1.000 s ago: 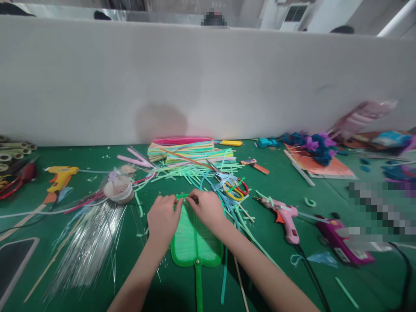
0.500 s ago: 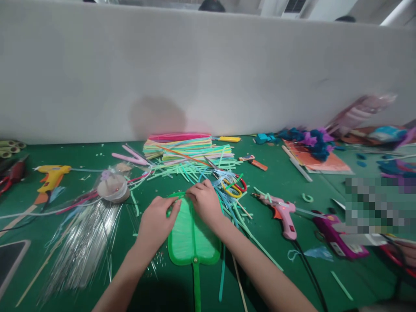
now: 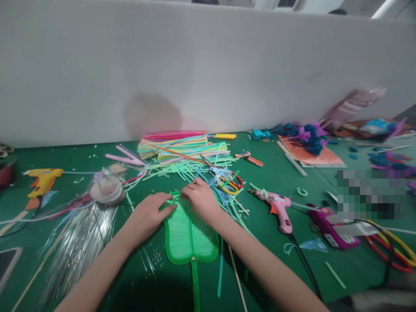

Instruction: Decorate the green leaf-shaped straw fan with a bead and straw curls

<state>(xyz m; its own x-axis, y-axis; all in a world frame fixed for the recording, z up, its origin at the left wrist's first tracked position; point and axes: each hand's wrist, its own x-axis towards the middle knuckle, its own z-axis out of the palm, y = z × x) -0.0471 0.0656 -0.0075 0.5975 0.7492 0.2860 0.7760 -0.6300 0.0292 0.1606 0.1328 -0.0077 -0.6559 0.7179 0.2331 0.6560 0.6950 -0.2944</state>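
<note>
No legible writing. Left hand flat, grip open, on green fan, frame centre; right hand pinches its top edge.

Place: a shared craft workshop.
Bench: green table, white divider wall.
Supplies: stacked coloured strips, glue guns, scissors.

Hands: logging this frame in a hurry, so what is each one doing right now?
Left hand: fingers flat, pressing the green fan at its left edge; no grip.
Right hand: fingers curled, pinching the fan's top rim.
</note>
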